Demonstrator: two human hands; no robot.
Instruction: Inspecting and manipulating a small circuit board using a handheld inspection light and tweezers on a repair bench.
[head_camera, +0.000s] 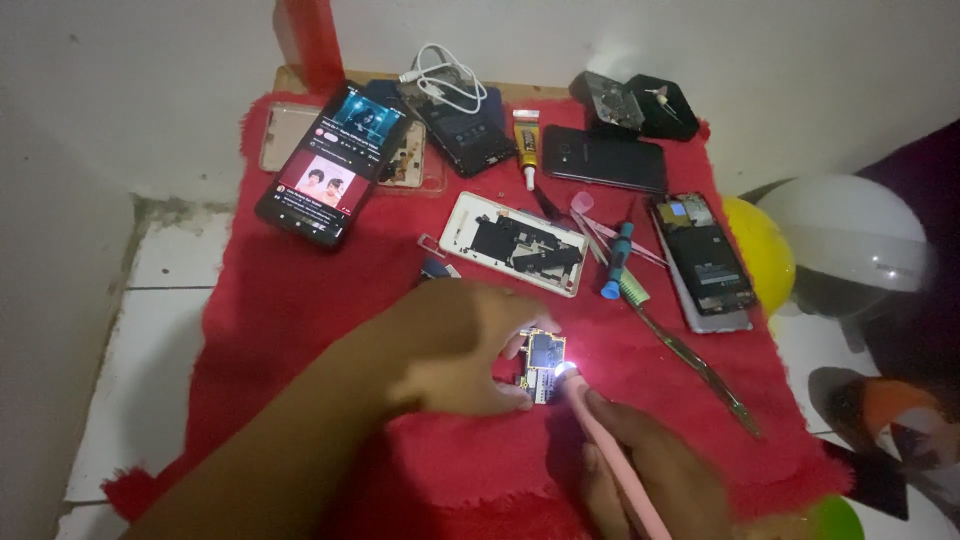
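I sit over a white tiled floor (150, 330) with dark grout lines, where a fuzzy red cloth mat (290, 330) is spread. Ahead of me rises a plain pale plaster wall (780, 70), grimy where it meets the tiles. A red upright post (315, 40) stands against it. The room is dim.

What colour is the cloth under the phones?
Red cloth, seen in the head view.

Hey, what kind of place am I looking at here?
Probably a makeshift phone repair spot on a tiled floor: a red cloth holds opened phones, a glue tube, and the left hand steadies a circuit board.
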